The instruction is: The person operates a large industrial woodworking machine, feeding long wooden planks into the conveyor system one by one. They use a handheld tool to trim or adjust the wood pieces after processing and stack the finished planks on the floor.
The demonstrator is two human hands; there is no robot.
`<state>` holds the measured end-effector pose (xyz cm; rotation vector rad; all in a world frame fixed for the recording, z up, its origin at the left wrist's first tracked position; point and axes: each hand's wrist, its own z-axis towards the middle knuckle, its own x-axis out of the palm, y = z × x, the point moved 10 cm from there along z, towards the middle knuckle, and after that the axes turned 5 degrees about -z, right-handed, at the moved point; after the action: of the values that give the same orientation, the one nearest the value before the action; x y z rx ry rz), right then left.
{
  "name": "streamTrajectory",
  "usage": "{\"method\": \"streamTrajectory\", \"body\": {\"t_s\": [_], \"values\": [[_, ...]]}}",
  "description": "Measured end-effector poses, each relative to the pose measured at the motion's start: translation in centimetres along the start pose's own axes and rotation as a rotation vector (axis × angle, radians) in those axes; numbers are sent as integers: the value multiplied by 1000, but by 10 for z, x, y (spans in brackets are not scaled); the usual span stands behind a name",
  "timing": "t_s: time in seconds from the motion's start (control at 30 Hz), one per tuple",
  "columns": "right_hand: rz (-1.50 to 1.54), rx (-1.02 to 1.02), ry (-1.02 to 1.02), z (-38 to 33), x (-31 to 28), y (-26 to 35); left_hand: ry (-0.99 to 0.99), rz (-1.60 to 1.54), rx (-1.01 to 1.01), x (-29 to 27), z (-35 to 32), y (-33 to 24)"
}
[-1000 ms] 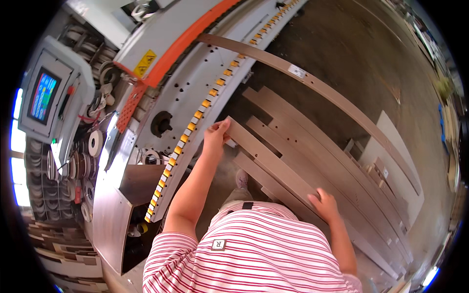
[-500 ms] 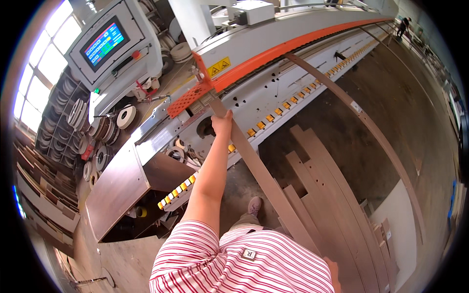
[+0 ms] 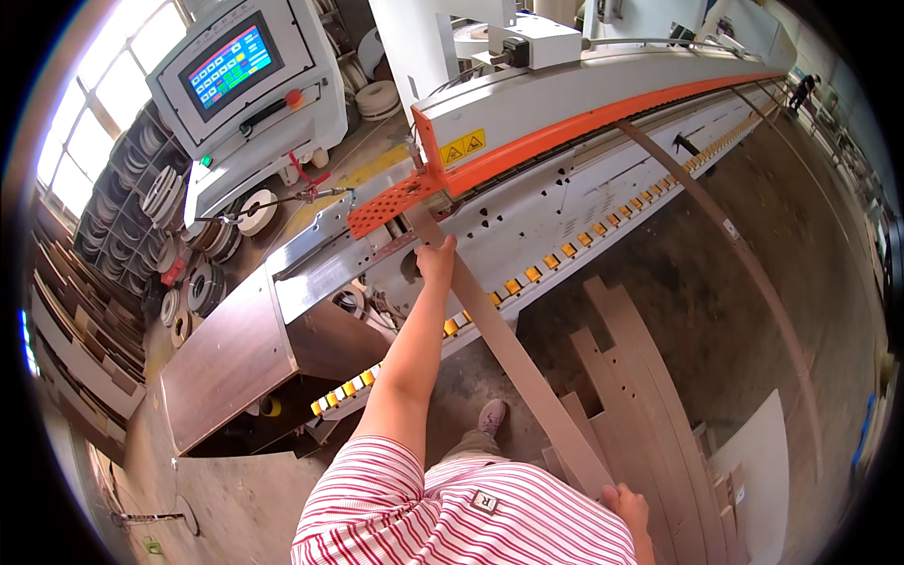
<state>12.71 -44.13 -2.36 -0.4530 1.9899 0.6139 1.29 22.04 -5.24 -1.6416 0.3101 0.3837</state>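
the left hand (image 3: 436,262) is closed around a long, flat, matte grey-brown board (image 3: 513,353) near its far end, some fingers hidden. the board slants over a row of small yellow blocks (image 3: 533,274), its tip at the perforated orange metal guard (image 3: 388,205); whether it goes underneath is hard to make out. the right hand (image 3: 628,508) touches the near end, palm hidden; i cannot tell whether it grips.
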Motion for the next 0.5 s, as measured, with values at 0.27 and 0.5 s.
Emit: {"method": "streamTrajectory", "body": {"t_s": [0.27, 0.5], "values": [[42, -20, 69, 29, -6, 28, 96, -52, -145, 20, 29, 37], [10, 7, 114, 38, -7, 23, 58, -57, -62, 18, 19, 13]]}}
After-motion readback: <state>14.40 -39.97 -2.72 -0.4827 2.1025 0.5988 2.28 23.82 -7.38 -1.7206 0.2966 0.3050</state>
